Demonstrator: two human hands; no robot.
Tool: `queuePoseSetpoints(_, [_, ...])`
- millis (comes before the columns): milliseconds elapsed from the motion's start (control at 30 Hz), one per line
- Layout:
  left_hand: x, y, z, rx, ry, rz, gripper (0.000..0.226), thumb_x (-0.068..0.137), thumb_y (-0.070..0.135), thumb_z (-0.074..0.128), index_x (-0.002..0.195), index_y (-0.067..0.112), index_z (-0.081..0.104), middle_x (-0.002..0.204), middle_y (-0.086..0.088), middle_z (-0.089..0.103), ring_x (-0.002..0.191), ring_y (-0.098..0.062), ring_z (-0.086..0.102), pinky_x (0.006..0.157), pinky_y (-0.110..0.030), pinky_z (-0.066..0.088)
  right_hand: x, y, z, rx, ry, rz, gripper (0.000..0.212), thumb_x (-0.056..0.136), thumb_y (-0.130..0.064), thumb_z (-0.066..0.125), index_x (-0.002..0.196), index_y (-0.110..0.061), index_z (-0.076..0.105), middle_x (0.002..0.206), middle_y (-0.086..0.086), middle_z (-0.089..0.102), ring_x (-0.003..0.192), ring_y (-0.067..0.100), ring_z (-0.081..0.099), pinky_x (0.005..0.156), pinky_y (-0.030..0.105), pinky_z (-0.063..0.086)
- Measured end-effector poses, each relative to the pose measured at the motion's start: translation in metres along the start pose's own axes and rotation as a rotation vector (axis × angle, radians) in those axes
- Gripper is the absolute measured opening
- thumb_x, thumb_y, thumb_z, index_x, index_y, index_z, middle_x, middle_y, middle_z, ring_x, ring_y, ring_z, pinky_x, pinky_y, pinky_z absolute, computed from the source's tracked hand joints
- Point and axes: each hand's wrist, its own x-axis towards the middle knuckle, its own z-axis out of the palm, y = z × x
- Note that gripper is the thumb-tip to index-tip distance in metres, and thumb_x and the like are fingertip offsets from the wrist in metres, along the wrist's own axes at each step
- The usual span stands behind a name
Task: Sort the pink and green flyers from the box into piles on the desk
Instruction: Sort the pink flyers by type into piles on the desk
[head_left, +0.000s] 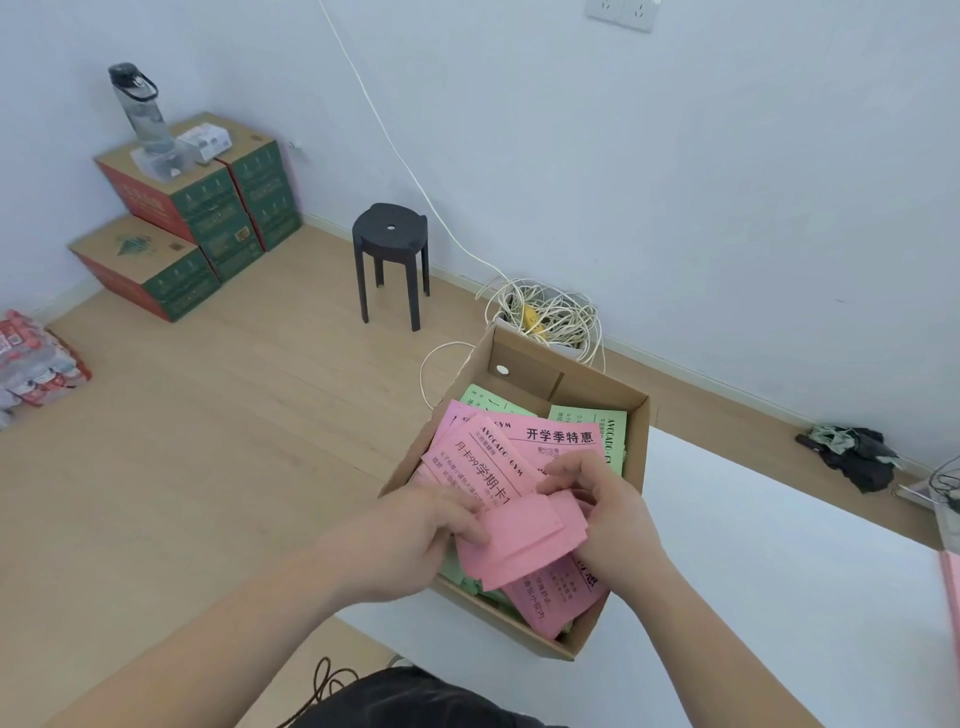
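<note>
The left hand (415, 540) and the right hand (610, 512) both grip a small stack of pink flyers (524, 540), blank side up, held just over the open cardboard box (597, 389) that sits on the corner of the white desk (753, 571). Sorting looks barely begun: the box is full of mixed pink flyers (558, 439) and green flyers (587, 418), and only a pink sliver (953, 587) at the desk's right edge hints at a pile. The printed sheets read "AVOCADO GYM", "开学季特惠" and "月卡99 学期卡".
</note>
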Motion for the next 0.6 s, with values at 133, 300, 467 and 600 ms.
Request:
queuePoseSetpoints(133, [0.024,0.016,-0.021,-0.14,0.156,-0.257,0.042,0.094,-0.003,0.045,0.101,0.025,0.076,0.115,0.026,0.048,0.123,-0.007,0.053,0.094,-0.017,0.045,0.004,0.0,0.004,-0.147,0.01,-0.135,0.036,0.08,-0.01,0.074,0.092,-0.044,0.073,0.103,-0.025,0.067,0.102,0.003,0.061,0.081,0.029,0.053])
queuePoseSetpoints(300, [0.044,0.033,-0.013,-0.048,0.109,-0.383,0.038,0.093,0.018,0.053,0.13,0.026,0.058,0.125,0.005,0.053,0.116,-0.018,0.055,0.096,-0.033,0.052,0.0,0.0,0.004,-0.136,-0.01,-0.053,0.035,0.09,-0.008,0.067,0.091,-0.043,0.07,0.101,-0.033,0.068,0.099,-0.004,0.063,0.078,0.027,0.055])
queuePoseSetpoints(467, [0.046,0.029,-0.006,-0.181,0.157,-0.435,0.065,0.09,0.023,0.058,0.153,0.025,0.04,0.147,0.003,0.04,0.117,-0.014,0.055,0.094,-0.028,0.049,-0.001,-0.002,0.003,-0.076,0.016,-0.053,0.018,0.093,-0.025,0.069,0.095,-0.043,0.067,0.094,-0.023,0.072,0.089,0.006,0.068,0.08,0.04,0.059])
queuePoseSetpoints(600, [0.05,0.027,-0.011,-0.148,0.197,-0.442,0.071,0.087,0.019,0.061,0.154,0.018,0.039,0.141,0.003,0.045,0.122,-0.014,0.052,0.093,-0.023,0.044,-0.002,-0.004,0.004,-0.036,0.041,-0.029,0.008,0.095,-0.043,0.066,0.094,-0.036,0.062,0.093,-0.015,0.072,0.088,0.012,0.067,0.079,0.045,0.058])
